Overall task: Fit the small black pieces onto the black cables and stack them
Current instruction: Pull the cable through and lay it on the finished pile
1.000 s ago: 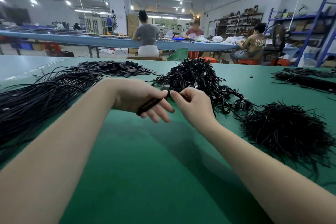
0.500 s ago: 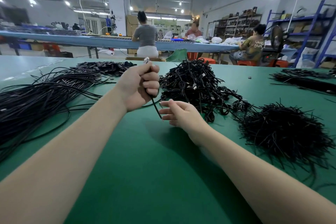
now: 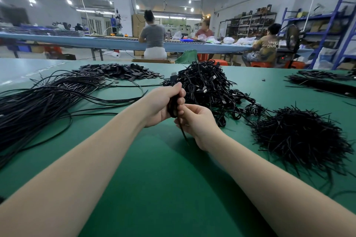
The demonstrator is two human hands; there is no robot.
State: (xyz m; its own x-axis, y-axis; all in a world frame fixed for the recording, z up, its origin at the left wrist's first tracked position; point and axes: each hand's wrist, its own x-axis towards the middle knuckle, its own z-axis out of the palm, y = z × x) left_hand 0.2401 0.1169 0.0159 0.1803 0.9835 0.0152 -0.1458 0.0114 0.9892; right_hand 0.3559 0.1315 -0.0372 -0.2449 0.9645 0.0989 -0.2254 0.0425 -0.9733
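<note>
2 bare forearms, no sleeves (left hand (image 3: 160, 105), right hand (image 3: 198, 121)).

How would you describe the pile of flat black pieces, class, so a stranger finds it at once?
Start at the green table and look to its far left side, behind the long loose cables. The pile of flat black pieces lies there, low and spread out. Unlike the neighbouring heaps, it holds short flat tabs, not strands.

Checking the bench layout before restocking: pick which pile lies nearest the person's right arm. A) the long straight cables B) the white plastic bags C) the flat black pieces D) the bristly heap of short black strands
D: the bristly heap of short black strands sits on the green table just right of the right arm, while the long straight cables lie far left.
</note>
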